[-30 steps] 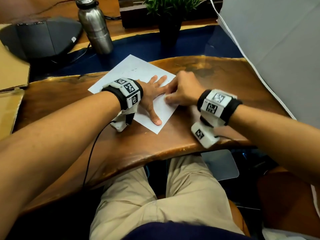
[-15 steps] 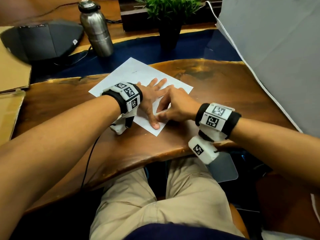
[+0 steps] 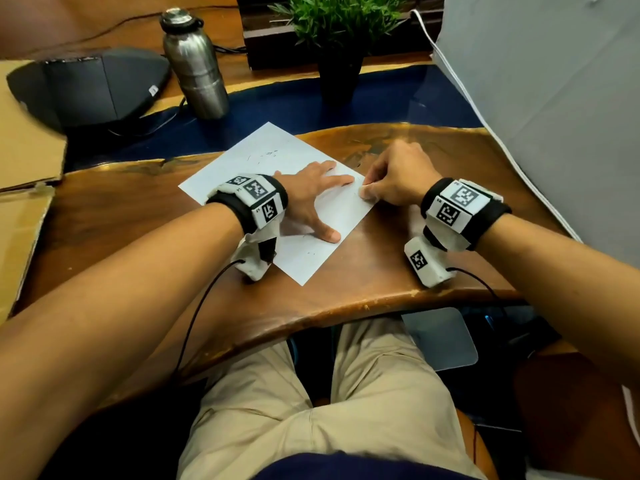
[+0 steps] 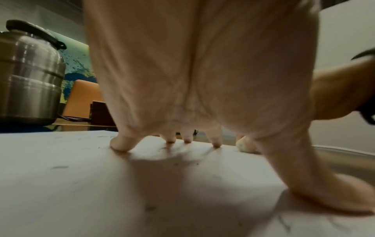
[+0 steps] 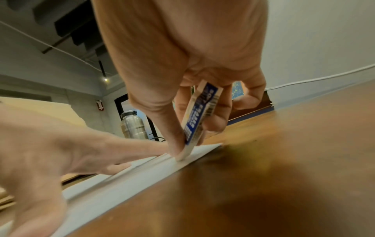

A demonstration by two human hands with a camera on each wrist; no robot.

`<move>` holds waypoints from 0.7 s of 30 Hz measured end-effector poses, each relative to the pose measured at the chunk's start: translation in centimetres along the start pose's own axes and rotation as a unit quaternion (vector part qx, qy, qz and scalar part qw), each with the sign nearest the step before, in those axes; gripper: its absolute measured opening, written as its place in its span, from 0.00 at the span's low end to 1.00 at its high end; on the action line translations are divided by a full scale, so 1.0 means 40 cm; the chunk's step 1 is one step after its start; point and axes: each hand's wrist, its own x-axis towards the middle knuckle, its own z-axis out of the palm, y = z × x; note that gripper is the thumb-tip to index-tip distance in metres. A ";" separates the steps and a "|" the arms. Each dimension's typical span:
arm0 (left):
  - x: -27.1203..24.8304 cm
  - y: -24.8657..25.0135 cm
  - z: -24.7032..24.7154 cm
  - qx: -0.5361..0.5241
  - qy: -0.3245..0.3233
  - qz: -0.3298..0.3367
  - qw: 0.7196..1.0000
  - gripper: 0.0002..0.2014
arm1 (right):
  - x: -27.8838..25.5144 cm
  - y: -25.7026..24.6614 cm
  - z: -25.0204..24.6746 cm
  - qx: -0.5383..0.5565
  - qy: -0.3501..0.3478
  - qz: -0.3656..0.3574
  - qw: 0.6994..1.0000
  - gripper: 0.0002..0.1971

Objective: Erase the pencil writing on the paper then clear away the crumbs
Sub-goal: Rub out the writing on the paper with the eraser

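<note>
A white sheet of paper (image 3: 294,161) lies askew on the wooden desk (image 3: 381,271). Faint pencil marks (image 3: 268,154) and dark crumbs show on the paper. My left hand (image 3: 311,199) lies flat on the sheet with fingers spread, pressing it down; its fingertips (image 4: 121,144) touch the paper (image 4: 81,184). My right hand (image 3: 398,178) pinches a white eraser with a blue sleeve (image 5: 196,118) between thumb and fingers. The eraser's tip meets the paper (image 5: 142,173) at its right edge, just beyond my left fingertips.
A steel bottle (image 3: 195,64), a dark grey device (image 3: 90,84) and a potted plant (image 3: 341,39) stand at the back. Cardboard (image 3: 24,161) lies at the left. A grey panel (image 3: 554,116) rises at the right. Bare desk wood (image 5: 284,160) lies right of the paper.
My right hand with the eraser slid toward me beside the left thumb, then moved back out to the paper's right edge. The left hand stayed pressed on the sheet.
</note>
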 end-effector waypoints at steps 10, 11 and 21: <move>0.008 -0.004 -0.003 0.064 -0.073 -0.013 0.995 0.69 | -0.056 -0.045 0.035 0.011 -0.055 -0.074 0.996 0.04; 0.009 -0.004 -0.003 0.065 -0.074 -0.014 0.995 0.70 | -0.036 -0.030 0.015 0.018 -0.034 -0.050 0.998 0.04; 0.009 0.002 -0.006 0.070 -0.087 -0.022 0.993 0.72 | -0.050 -0.040 0.034 -0.015 -0.052 -0.060 0.997 0.05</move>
